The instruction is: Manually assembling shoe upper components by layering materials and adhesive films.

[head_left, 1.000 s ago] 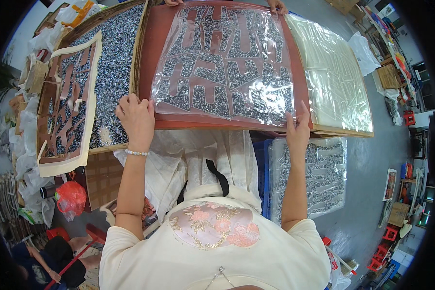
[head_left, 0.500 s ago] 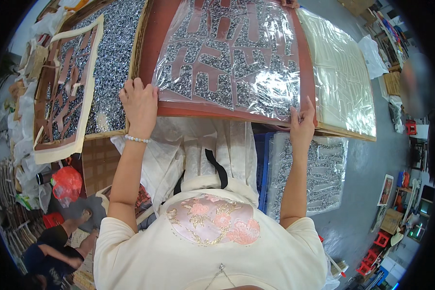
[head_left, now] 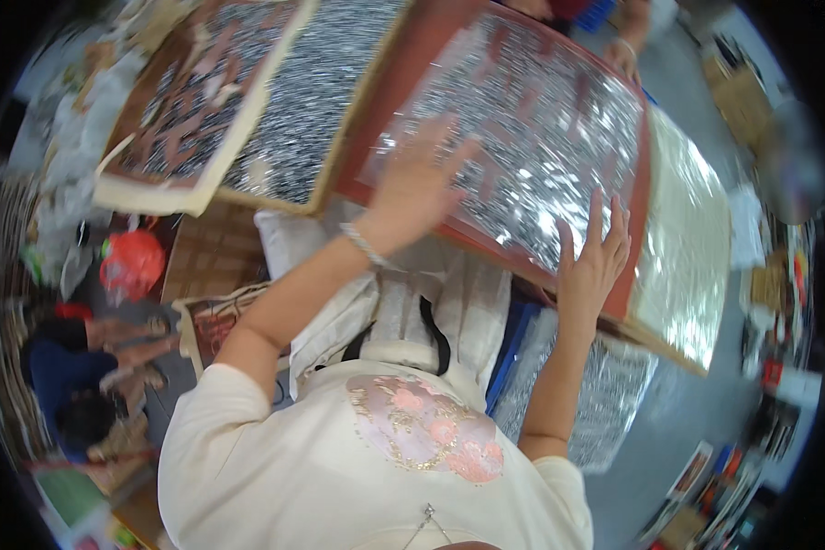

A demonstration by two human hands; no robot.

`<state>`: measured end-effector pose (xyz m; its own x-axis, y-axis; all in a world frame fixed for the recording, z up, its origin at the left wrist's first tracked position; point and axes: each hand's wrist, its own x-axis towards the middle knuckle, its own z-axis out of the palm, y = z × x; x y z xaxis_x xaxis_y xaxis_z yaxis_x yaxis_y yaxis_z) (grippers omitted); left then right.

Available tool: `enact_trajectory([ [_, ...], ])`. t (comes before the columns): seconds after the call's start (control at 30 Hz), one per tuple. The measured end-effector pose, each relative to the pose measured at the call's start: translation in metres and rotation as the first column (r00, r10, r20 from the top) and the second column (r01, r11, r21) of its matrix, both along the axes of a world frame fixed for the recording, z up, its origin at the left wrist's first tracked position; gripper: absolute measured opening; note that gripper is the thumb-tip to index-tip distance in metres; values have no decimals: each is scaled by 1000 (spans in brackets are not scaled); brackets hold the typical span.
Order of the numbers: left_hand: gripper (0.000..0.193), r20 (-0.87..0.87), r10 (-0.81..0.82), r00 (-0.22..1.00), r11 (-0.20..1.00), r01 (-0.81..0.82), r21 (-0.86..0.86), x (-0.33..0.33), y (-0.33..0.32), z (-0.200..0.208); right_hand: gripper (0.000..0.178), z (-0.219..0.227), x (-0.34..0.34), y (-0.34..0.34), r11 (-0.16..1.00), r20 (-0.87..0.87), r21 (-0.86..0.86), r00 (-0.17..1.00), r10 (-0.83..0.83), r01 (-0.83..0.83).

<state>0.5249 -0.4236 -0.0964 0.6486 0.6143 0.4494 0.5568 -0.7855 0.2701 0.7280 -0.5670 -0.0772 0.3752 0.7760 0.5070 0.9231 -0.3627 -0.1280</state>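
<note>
A clear plastic sheet with dark glittery pieces (head_left: 522, 119) lies on a red board (head_left: 356, 180). Over the sheet's near left part, my left hand (head_left: 411, 194) is smeared by motion, but its fingers show spread with nothing in them. My right hand (head_left: 596, 257) is open on the near right part, fingers fanned out; whether it presses on the plastic I cannot tell. At the board's far right edge is another person's hand (head_left: 621, 57), and part of a second hand shows at the far edge.
Left of the board stands a wood-edged tray of dark glitter (head_left: 312, 110), with a cream-bordered cut-out panel (head_left: 192, 197) over it. A pale plastic-covered sheet (head_left: 687, 238) adjoins on the right. Below lie another glittery sheet (head_left: 605, 385) and a red bag (head_left: 130, 266). A person (head_left: 69, 385) sits low at left.
My left hand has left the board's left edge and moved right over the sheet. My right hand has opened wider. The view has turned, and more of the other person's hand shows.
</note>
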Motion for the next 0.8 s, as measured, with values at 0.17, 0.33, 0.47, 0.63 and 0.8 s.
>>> enact_trajectory([
  [0.17, 66, 12, 15, 1000, 999, -14, -44, -12, -37, -44, 53, -60, -68, 10, 957, -110, -236, 984, 143, -166],
  [0.33, 71, 46, 106, 993, 984, -98, -149, -83, -58, -27, 59, -45, -79, -61, 961, -129, -269, 991, 36, -70],
  [0.47, 80, 80, 169, 982, 964, -148, -220, -115, -64, -23, 66, -66, -29, -122, 960, -163, -233, 967, -198, 157],
  [0.63, 85, 146, 162, 976, 971, -131, -202, -104, -39, 6, 67, -28, 25, -113, 921, -110, -347, 967, -229, 178],
  [0.8, 81, 326, 94, 941, 995, -74, -74, -39, 30, 2, 63, -4, 43, -6, 960, 123, 227, 983, 137, -162],
])
